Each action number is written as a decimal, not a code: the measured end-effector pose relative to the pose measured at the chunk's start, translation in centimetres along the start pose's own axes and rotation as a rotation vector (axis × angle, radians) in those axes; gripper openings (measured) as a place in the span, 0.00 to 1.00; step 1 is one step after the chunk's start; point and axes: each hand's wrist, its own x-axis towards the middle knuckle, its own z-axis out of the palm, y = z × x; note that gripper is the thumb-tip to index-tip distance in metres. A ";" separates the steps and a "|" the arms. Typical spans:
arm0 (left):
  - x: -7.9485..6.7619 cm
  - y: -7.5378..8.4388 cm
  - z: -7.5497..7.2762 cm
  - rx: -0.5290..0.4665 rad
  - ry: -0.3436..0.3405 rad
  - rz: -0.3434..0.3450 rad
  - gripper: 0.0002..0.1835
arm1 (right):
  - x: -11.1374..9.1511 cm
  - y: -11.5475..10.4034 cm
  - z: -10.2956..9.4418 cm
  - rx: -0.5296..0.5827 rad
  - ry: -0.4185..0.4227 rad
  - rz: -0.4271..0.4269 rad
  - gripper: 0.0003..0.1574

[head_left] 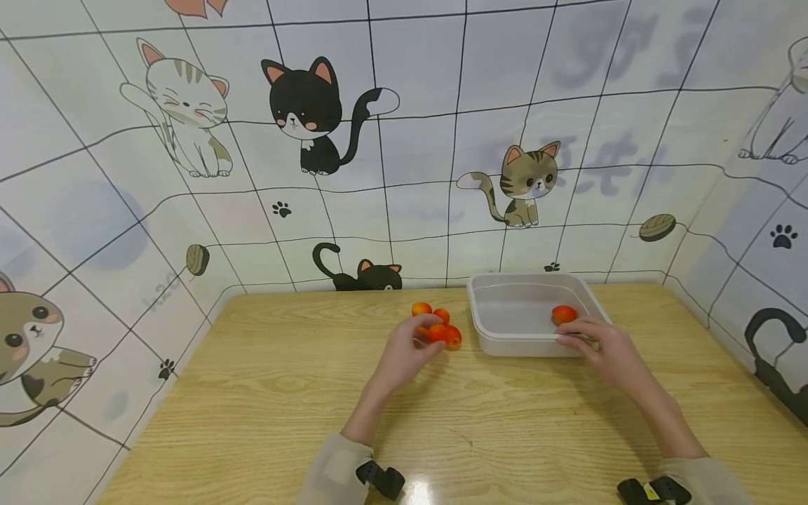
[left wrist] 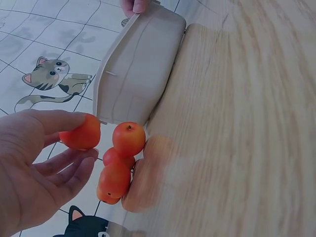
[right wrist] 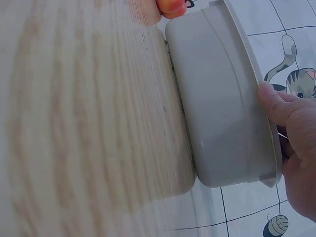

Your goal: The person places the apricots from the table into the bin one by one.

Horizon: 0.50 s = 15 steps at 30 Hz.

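Note:
My left hand (head_left: 402,351) pinches a small red-orange fruit (left wrist: 84,133) between thumb and fingers, as the left wrist view shows. Just beyond it, several more such fruits (head_left: 453,337) sit bunched together on the table, left of a whitish plastic tub (head_left: 520,346). One fruit (head_left: 564,314) lies inside the tub, toward its right side. At the front right of the tub, my right hand (head_left: 602,348) grips the rim; in the right wrist view the thumb (right wrist: 271,101) presses on the rim's outer side, while the other fingers are mostly hidden behind it.
A wood-grain table (head_left: 252,400) spreads under both hands. Its far edge meets a wall covering (head_left: 416,154) with printed cats and grid lines, which also runs along the left and right sides.

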 end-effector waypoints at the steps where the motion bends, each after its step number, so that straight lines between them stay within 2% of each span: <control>1: 0.0 0.1 0.1 -0.007 0.011 0.014 0.19 | 0.0 0.0 0.0 -0.002 0.001 -0.004 0.17; 7: 0.2 0.6 0.5 -0.028 0.066 0.080 0.20 | -0.2 0.1 0.0 -0.005 -0.008 -0.003 0.16; 15: 0.9 1.5 1.0 -0.073 0.119 0.087 0.20 | -0.2 -0.1 -0.1 0.000 -0.008 0.008 0.15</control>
